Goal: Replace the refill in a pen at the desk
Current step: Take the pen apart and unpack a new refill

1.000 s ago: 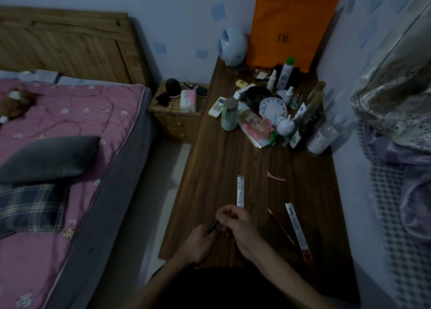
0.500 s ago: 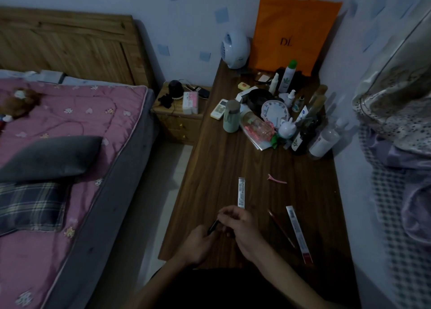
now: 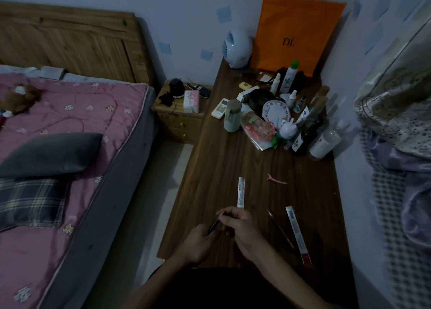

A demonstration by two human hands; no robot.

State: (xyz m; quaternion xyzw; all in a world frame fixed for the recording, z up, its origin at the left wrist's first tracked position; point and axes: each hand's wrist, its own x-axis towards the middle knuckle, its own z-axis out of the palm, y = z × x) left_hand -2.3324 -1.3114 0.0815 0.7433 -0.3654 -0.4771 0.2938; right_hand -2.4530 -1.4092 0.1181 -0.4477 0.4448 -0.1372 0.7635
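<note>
Bed (image 3: 70, 122): far left; pink quilted cover with small printed motifs, a smooth grey pillow (image 3: 49, 153) on it, and a knotty wooden headboard behind.
Floor strip (image 3: 149, 192): a pale, narrow lane between the mattress side and the desk's left edge.
Nightstand (image 3: 179, 120): light wood, set against the desk's far-left edge.
Desk (image 3: 233, 164): dark wood-grain top, long and rectangular, with its right edge against the wall; a bare stretch lies between the hands and the far clutter.
Left hand (image 3: 198, 243): over the near-left part of the desk, fingers curled round the lower barrel.
Pen (image 3: 213, 226): slim and dark, tilted, held between both hands above the desktop; a thin pale tip shows at its upper end.
Right hand (image 3: 242, 229): fingertips pinch the pen's upper end.
White refill packet (image 3: 241, 192): a flat narrow strip, lying just beyond the right hand.
Hair clip (image 3: 276, 180): pink and pointed, lying alone on bare wood.
Red refill (image 3: 279, 229): a thin rod lying diagonally to the right of the hands.
Second packet (image 3: 298, 234): a long strip with a red end, just beside the rod.
Clutter (image 3: 275, 111): bottles, a round white clock and a mint tumbler, crowded at the far right.
Orange bag (image 3: 296, 33): matte, upright against the back wall.
</note>
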